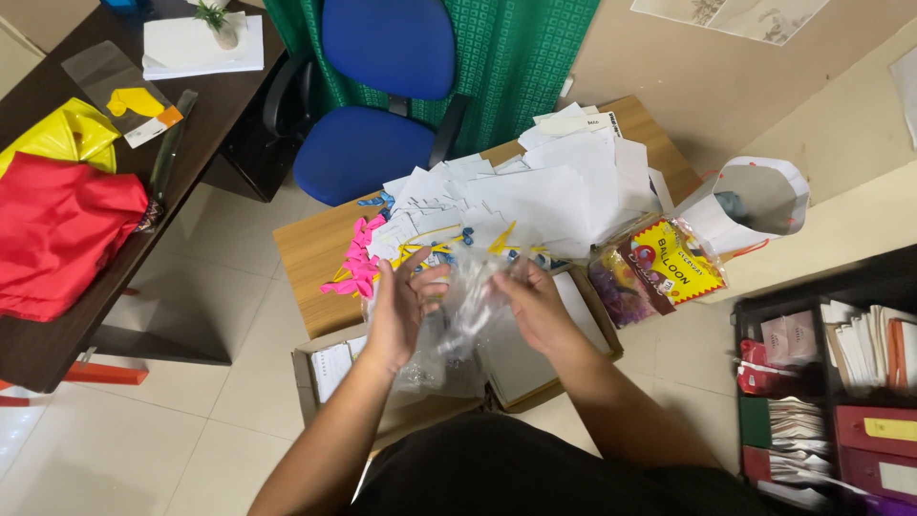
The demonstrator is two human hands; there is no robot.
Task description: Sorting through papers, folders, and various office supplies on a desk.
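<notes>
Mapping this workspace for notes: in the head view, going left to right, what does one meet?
Red cloth → pink balloons → left hand → clear plastic bag → right hand → balloon packet → white paper bag → black organiser tray.

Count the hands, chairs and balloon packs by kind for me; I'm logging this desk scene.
Hands: 2, the left hand and right hand, both on a clear bag
Blue chair: 1
Balloon pack: 1
Total: 4
</notes>
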